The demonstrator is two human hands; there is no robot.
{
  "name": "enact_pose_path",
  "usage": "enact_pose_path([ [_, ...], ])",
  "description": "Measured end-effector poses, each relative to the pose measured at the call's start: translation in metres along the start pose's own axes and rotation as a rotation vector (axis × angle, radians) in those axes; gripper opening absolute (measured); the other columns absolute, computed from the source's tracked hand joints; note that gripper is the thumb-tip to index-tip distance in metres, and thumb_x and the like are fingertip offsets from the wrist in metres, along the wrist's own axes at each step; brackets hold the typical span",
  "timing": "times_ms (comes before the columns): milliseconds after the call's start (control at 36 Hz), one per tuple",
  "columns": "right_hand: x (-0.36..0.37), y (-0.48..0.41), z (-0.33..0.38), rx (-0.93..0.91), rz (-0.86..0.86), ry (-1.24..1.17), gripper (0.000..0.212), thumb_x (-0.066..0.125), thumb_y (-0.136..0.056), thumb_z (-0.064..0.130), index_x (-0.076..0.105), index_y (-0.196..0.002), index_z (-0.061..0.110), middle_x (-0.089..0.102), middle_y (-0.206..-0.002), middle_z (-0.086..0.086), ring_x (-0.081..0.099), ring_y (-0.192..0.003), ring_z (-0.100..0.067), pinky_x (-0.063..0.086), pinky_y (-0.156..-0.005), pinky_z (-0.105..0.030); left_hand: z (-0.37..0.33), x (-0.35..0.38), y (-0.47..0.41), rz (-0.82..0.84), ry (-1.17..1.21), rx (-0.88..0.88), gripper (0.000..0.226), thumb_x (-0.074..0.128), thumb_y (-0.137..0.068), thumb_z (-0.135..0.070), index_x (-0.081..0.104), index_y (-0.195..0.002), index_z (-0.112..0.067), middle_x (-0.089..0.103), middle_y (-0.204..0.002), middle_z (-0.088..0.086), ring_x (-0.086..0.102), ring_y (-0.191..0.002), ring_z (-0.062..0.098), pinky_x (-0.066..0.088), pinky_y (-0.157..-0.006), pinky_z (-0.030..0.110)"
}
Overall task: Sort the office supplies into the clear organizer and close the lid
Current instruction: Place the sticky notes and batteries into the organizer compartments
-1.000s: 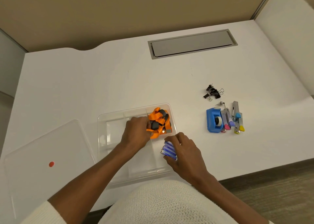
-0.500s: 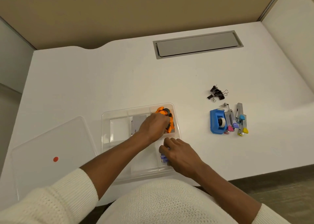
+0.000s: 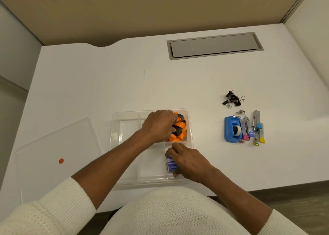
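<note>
Left hand point(image 3: 160, 126) presses orange straps point(image 3: 179, 129) into the organizer point(image 3: 115, 128); right hand point(image 3: 190, 161) grips blue boxes point(image 3: 170, 164). Binder clips point(image 3: 233, 99), tape dispenser point(image 3: 232, 129), staplers point(image 3: 252, 128) and lid point(image 3: 53, 154) remain outside.

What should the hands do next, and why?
Probably let go and reach for the black binder clips. The left hand already has the orange bundle down in the far right compartment of the clear organizer, and the right hand has the blue boxes in the near right one. The clips, blue tape dispenser and staplers wait on the desk.
</note>
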State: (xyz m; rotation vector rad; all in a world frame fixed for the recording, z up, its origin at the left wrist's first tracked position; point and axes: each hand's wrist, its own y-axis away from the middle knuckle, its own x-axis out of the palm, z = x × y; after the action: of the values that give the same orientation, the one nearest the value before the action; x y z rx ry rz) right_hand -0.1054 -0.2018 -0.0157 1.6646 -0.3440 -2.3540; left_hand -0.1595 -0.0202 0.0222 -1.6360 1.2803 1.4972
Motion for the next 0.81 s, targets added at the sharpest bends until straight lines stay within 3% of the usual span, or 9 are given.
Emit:
enact_pose_path([
  [167, -0.006, 0.001, -0.001, -0.004, 0.022, -0.063, 0.071, 0.085, -0.079, 0.039, 0.044, -0.134, 0.022, 0.053, -0.131, -0.006, 0.057, -0.109, -0.024, 0.061, -0.081, -0.040, -0.010, 0.007, 0.001, -0.008, -0.001, 0.028, 0.030, 0.069, -0.094, -0.035, 0.064, -0.117, -0.017, 0.068, -0.111, 0.004, 0.065, -0.096, 0.023, 0.040, -0.069, 0.030],
  [306, -0.008, 0.002, -0.002, -0.001, 0.023, -0.101, 0.069, 0.080, -0.083, 0.044, 0.043, -0.136, 0.023, 0.056, -0.132, -0.005, 0.059, -0.112, -0.025, 0.060, -0.086, -0.043, -0.014, 0.007, 0.003, -0.067, 0.038, 0.013, 0.050, 0.074, -0.090, -0.031, 0.051, -0.131, -0.013, 0.053, -0.127, 0.007, 0.058, -0.104, 0.021, 0.043, -0.069, 0.030],
  [389, -0.009, 0.002, -0.004, 0.003, 0.040, -0.127, 0.063, 0.078, -0.085, 0.044, 0.046, -0.136, 0.023, 0.058, -0.133, -0.005, 0.060, -0.113, -0.024, 0.058, -0.090, -0.041, -0.012, 0.003, 0.004, 0.003, 0.096, 0.077, 0.057, 0.072, -0.093, -0.037, 0.048, -0.141, -0.016, 0.046, -0.142, 0.007, 0.055, -0.117, 0.023, 0.053, -0.081, 0.032],
  [444, -0.009, 0.002, -0.006, 0.011, 0.057, -0.147, 0.057, 0.076, -0.088, 0.039, 0.050, -0.136, 0.023, 0.059, -0.134, -0.004, 0.062, -0.113, -0.024, 0.058, -0.092, -0.039, -0.010, 0.001, 0.006, 0.071, 0.088, 0.137, 0.061, 0.070, -0.094, -0.039, 0.047, -0.146, -0.018, 0.044, -0.148, 0.007, 0.050, -0.127, 0.024, 0.053, -0.094, 0.035],
  [528, -0.010, 0.001, -0.007, 0.000, 0.071, -0.142, 0.054, 0.076, -0.088, 0.034, 0.054, -0.136, 0.022, 0.061, -0.135, -0.003, 0.064, -0.112, -0.025, 0.058, -0.092, -0.039, -0.008, 0.002, 0.006, 0.141, 0.041, 0.183, 0.072, 0.078, -0.088, -0.039, 0.045, -0.149, -0.019, 0.043, -0.151, 0.006, 0.045, -0.134, 0.024, 0.053, -0.102, 0.038],
  [667, -0.010, 0.001, -0.005, -0.016, 0.089, -0.124, 0.055, 0.077, -0.088, 0.032, 0.054, -0.137, 0.021, 0.062, -0.135, -0.005, 0.063, -0.115, -0.025, 0.057, -0.096, -0.040, -0.011, 0.003, -0.003, 0.185, 0.040, 0.161, 0.077, 0.084, -0.083, -0.037, 0.046, -0.148, -0.018, 0.048, -0.145, 0.008, 0.049, -0.129, 0.026, 0.048, -0.097, 0.034],
  [806, -0.012, 0.002, -0.005, -0.027, 0.072, -0.101, 0.053, 0.078, -0.087, 0.029, 0.055, -0.134, 0.021, 0.062, -0.129, -0.005, 0.060, -0.113, -0.026, 0.055, -0.086, -0.041, -0.006, 0.002, -0.016, 0.218, 0.112, 0.161, 0.063, 0.081, -0.086, -0.031, 0.053, -0.141, -0.019, 0.055, -0.130, 0.008, 0.054, -0.115, 0.024, 0.039, -0.082, 0.029],
])
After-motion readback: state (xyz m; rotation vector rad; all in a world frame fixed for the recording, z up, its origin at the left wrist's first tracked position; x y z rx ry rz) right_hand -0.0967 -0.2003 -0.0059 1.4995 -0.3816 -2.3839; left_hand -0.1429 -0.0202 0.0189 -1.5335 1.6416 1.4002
